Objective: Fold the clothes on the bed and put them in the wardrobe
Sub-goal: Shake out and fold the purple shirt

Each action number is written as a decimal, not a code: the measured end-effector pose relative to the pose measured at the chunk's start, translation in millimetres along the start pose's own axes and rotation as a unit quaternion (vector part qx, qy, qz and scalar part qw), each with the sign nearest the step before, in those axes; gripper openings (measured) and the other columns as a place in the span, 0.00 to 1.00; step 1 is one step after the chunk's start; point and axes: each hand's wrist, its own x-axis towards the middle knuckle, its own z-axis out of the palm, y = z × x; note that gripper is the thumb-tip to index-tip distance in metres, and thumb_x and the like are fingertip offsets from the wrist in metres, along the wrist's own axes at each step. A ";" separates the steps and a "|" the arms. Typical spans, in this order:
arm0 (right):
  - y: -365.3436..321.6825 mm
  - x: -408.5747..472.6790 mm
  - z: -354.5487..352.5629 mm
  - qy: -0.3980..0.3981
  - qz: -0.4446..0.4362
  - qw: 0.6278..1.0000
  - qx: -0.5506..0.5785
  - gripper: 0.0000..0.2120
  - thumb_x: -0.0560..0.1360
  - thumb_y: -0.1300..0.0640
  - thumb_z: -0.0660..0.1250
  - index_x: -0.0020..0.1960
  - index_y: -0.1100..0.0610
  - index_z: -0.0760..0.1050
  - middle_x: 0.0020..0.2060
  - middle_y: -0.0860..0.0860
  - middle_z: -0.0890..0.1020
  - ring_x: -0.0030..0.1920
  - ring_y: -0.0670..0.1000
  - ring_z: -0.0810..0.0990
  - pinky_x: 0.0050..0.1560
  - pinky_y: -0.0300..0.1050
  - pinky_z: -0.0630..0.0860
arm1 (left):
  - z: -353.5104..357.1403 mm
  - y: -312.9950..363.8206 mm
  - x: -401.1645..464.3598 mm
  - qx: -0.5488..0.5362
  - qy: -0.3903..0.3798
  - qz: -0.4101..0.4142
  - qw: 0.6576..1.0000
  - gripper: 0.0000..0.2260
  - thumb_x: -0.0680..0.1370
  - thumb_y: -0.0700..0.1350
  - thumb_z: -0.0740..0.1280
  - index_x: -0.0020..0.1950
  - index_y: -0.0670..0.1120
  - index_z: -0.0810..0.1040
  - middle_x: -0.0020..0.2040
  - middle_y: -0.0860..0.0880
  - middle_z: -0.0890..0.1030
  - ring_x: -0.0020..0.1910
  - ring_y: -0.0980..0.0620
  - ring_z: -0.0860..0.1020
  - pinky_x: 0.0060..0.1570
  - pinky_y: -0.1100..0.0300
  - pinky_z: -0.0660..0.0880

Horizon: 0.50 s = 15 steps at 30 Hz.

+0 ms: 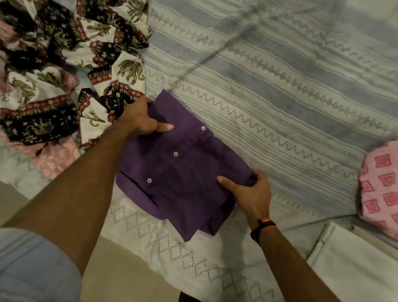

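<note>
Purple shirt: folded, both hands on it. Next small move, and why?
Probably lift it off the bed. The purple shirt already lies as a compact folded rectangle, the left hand gripping its far edge and the right hand its near corner. The elephant-print clothes remain unfolded.

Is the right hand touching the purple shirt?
Touching. The head view shows the right hand gripping the folded purple shirt at its near edge, thumb on top and fingers curled round the edge.

Matt purple cloth shirt, pale glossy buttons, woven textured bedspread
</note>
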 end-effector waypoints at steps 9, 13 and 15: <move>-2.0 -8.1 9.6 -0.104 0.064 0.983 0.136 0.22 0.62 0.62 0.82 0.52 0.53 0.80 0.49 0.49 0.86 0.50 0.50 0.85 0.56 0.53 0.81 | -0.8 -2.0 -9.1 -0.038 -0.044 -0.041 0.997 0.32 0.56 0.52 0.85 0.56 0.44 0.82 0.52 0.47 0.83 0.53 0.46 0.80 0.58 0.54 0.77; -21.9 -3.0 -3.3 -0.093 0.037 0.982 0.161 0.17 0.66 0.66 0.78 0.51 0.54 0.79 0.47 0.49 0.86 0.49 0.49 0.85 0.55 0.49 0.81 | -6.7 2.2 -26.5 -0.090 -0.032 -0.027 0.995 0.25 0.63 0.48 0.82 0.57 0.44 0.83 0.52 0.49 0.83 0.52 0.49 0.80 0.53 0.58 0.75; -34.5 -0.5 -16.2 -0.084 0.014 0.983 0.163 0.14 0.68 0.67 0.76 0.50 0.55 0.80 0.45 0.48 0.85 0.47 0.49 0.84 0.51 0.44 0.81 | -9.1 5.2 -40.3 -0.153 -0.036 -0.015 0.987 0.21 0.66 0.44 0.81 0.57 0.44 0.83 0.51 0.52 0.84 0.51 0.52 0.80 0.52 0.60 0.73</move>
